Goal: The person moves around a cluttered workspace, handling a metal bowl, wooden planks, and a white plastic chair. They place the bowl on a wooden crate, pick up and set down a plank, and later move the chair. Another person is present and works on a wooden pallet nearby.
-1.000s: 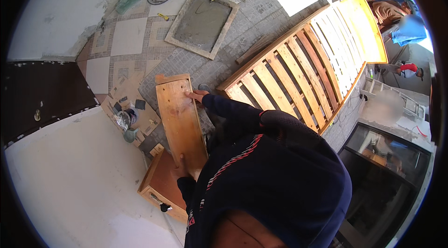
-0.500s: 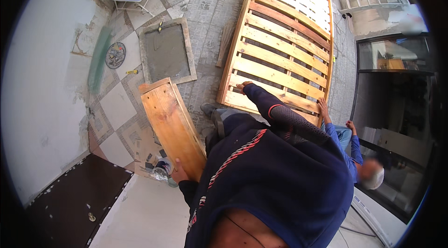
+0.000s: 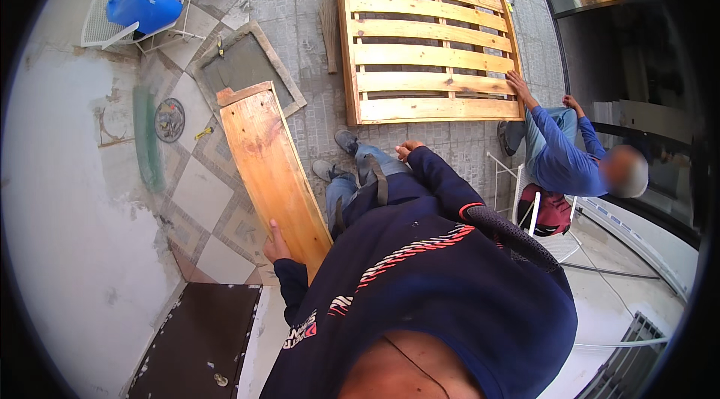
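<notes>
Long and varnished, a wooden board (image 3: pixel 262 151) with a short crosspiece at its far end slants up from beside my left thigh. My left hand (image 3: pixel 277 243) grips its left edge near the lower end, the thumb lying on the face; the other fingers are mostly hidden. My right hand (image 3: pixel 409 150) hangs in front of my hip, with loosely bent fingers and nothing seen in them. Beyond it lies a slatted wooden frame (image 3: pixel 435 65), apart from my hand. A co-worker's hand (image 3: pixel 516 84) rests on the frame's near right corner.
The co-worker (image 3: pixel 570 148) sits at the right, near a white chair with a dark red bag (image 3: pixel 544 210). Left of the frame are a mortar-filled wooden tray (image 3: pixel 259 46), a round floor cover (image 3: pixel 170 120) and a yellow-handled tool (image 3: pixel 204 133). A blue container (image 3: pixel 146 5) stands on a white chair.
My right hand has come off the slatted frame and drawn back toward my body. The view has turned. My left hand still holds the board.
</notes>
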The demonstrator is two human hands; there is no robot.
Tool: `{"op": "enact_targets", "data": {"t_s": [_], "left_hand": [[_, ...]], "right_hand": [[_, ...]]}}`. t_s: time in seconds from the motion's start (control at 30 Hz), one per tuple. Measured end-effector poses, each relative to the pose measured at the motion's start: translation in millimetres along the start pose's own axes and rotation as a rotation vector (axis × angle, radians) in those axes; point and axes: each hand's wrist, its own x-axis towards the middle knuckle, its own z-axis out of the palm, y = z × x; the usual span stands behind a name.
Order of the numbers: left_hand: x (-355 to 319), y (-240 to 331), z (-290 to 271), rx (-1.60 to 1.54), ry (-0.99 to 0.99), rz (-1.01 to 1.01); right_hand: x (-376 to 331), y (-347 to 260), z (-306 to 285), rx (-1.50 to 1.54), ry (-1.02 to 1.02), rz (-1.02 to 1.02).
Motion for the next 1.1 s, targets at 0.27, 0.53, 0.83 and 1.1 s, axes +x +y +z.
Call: {"op": "enact_targets", "data": {"t_s": [0.27, 0.53, 0.83, 1.1], "left_hand": [[-3.0, 23.1, -7.5, 0.151, -0.132, 0.044], [-24.9, 21.3, 23.5, 0.201, -0.194, 0.047], [-81.1, 32.1, 43.0, 0.494, -0.179, 0.120], [-93.3, 0.9, 34.4, 0.455, -0.198, 0.194]], "right_hand": [[-50.1, 101.1, 3.4, 0.206, 0.244, 0.145], [-85.6, 186.1, -29.6, 0.304, 0.350, 0.249], [-123.7, 234.9, -81.7, 0.323, 0.308, 0.256], [-138.9, 260.5, -74.7, 0.453, 0.393, 0.253]]}}
